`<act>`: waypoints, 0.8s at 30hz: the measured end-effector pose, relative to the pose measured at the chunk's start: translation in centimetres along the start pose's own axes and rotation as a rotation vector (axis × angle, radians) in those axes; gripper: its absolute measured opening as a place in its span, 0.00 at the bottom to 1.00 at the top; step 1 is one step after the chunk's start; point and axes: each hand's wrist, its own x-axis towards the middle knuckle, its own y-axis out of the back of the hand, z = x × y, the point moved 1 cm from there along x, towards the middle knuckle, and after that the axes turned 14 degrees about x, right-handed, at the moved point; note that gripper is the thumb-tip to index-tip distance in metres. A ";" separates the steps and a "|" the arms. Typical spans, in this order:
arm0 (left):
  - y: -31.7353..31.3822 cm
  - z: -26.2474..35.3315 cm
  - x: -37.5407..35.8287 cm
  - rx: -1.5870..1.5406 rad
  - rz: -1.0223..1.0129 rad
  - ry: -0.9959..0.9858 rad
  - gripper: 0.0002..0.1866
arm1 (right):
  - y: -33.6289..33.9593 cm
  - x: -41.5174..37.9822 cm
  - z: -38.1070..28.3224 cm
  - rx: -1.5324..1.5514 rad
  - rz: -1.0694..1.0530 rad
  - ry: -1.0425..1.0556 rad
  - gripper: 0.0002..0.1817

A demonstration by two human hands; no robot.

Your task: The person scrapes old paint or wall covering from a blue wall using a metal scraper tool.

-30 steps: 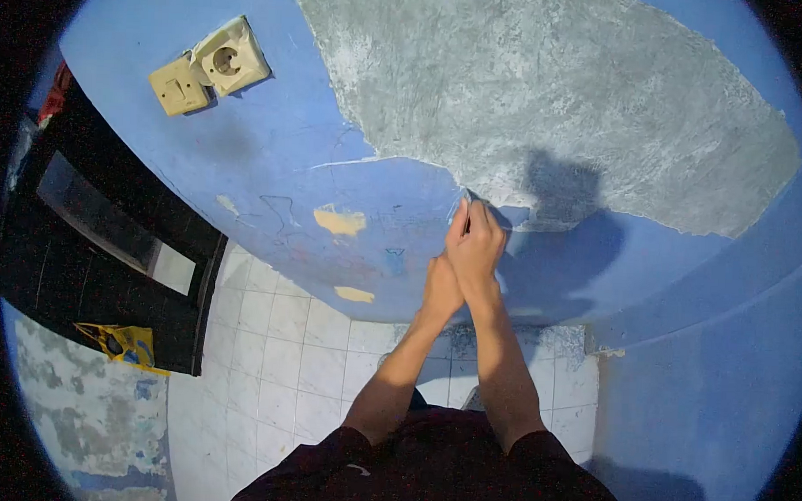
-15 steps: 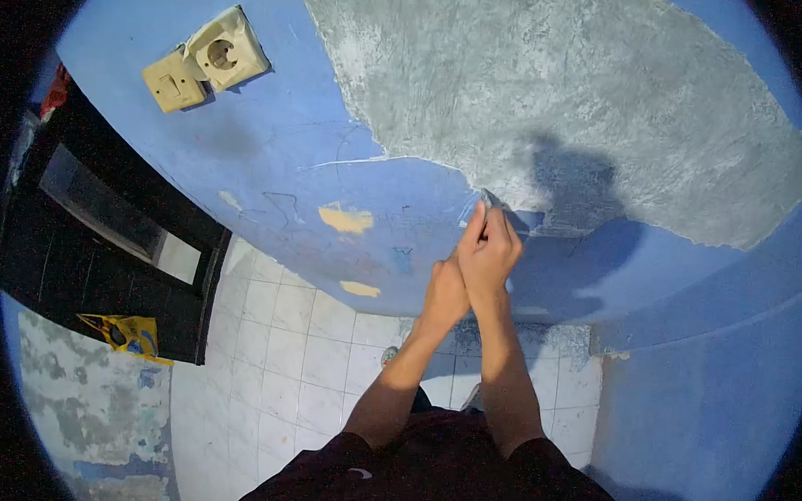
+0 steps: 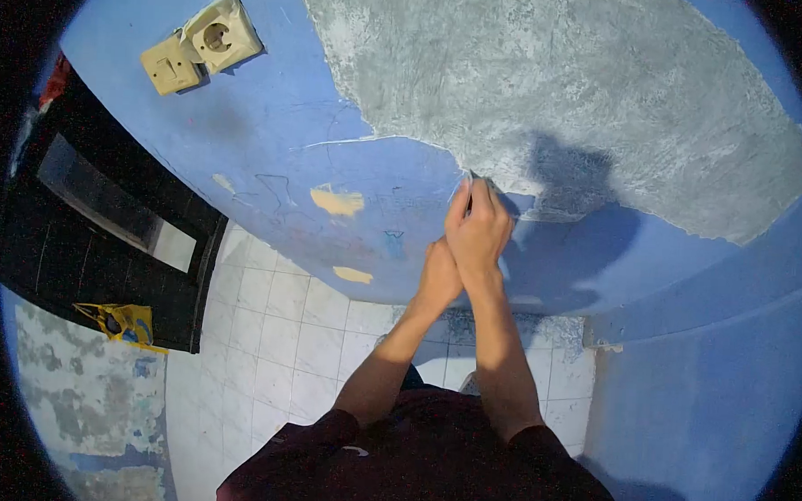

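Wears a dark maroon shirt (image 3: 420,463) with short sleeves, above a partly visible shoe (image 3: 470,384) on white floor tiles (image 3: 274,334). Extends both bare forearms toward the wall, close together at the wrists. Rests the left hand (image 3: 439,274) against the right wrist, with fingers mostly hidden; cannot tell a clasp from a mere press. Grasps a small tool (image 3: 469,175) in the right hand (image 3: 478,231), between thumb and curled fingers, with little more than the tip in sight. Holds that tip at the lower edge of a rough grey patch (image 3: 531,69) in the blue wall (image 3: 277,136); cannot make out the exact contact. Casts a dark shadow (image 3: 571,186) across patch and paint, to the right of the hands. Shows cream patches (image 3: 336,201) and thin scribbles on the paint to the left. Bears, higher on the left, a switch (image 3: 171,63) touching a socket (image 3: 223,34). Includes, at far left, a dark panelled door (image 3: 75,230) with a yellow bag (image 3: 133,322) at its lower part.
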 end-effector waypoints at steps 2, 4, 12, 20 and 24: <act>-0.8 -0.7 0.4 -0.120 -0.004 0.091 0.15 | -0.3 0.1 0.3 -0.022 -0.035 -0.019 0.11; -2.1 -2.6 -0.7 -0.092 0.022 0.098 0.15 | -1.3 -2.5 1.7 -0.005 -0.107 -0.057 0.11; -1.3 -4.1 -2.4 -0.002 0.089 0.080 0.17 | -1.1 -5.0 0.5 0.030 -0.186 -0.204 0.13; 0.2 -1.8 0.2 -0.026 0.126 0.016 0.17 | -2.1 -4.3 0.5 -0.049 -0.100 -0.135 0.11; -2.1 -6.6 -3.2 -0.026 0.046 0.080 0.15 | -3.6 -8.2 2.8 0.038 -0.177 -0.233 0.12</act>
